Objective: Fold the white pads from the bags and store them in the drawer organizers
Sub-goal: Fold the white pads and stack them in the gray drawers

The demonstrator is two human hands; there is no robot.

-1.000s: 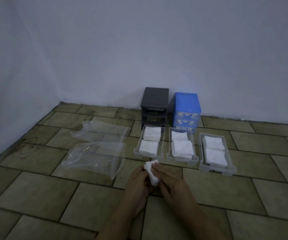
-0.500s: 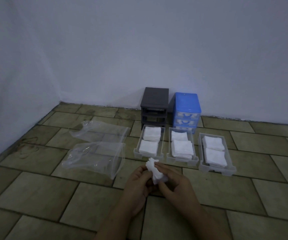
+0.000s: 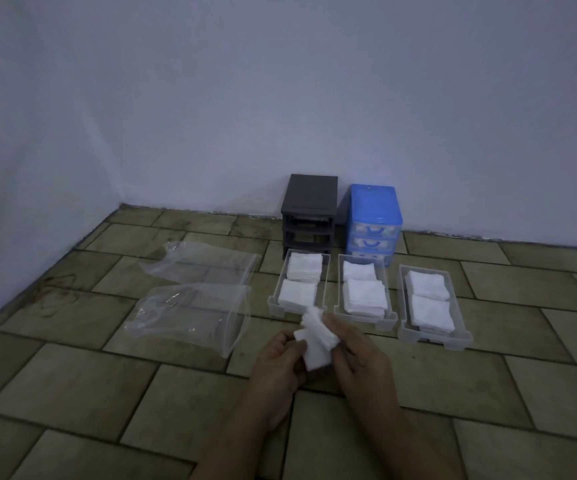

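Tiled floor (image 3: 72,386), olive-brown, dark grout. At centre left, two clear plastic bags (image 3: 193,317), flat. At centre, three clear drawers (image 3: 432,332) side by side, holding white pads. Behind, against wall: dark grey organizer (image 3: 309,209) beside blue organizer (image 3: 374,216).

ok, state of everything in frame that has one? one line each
left hand: pinching the pad
right hand: holding the pad
white pad: off the floor, partly folded
three clear drawers: pulled out, on the floor, each holding pads
dark organizer: slots empty
blue organizer: drawers in
two plastic bags: lying flat, look empty
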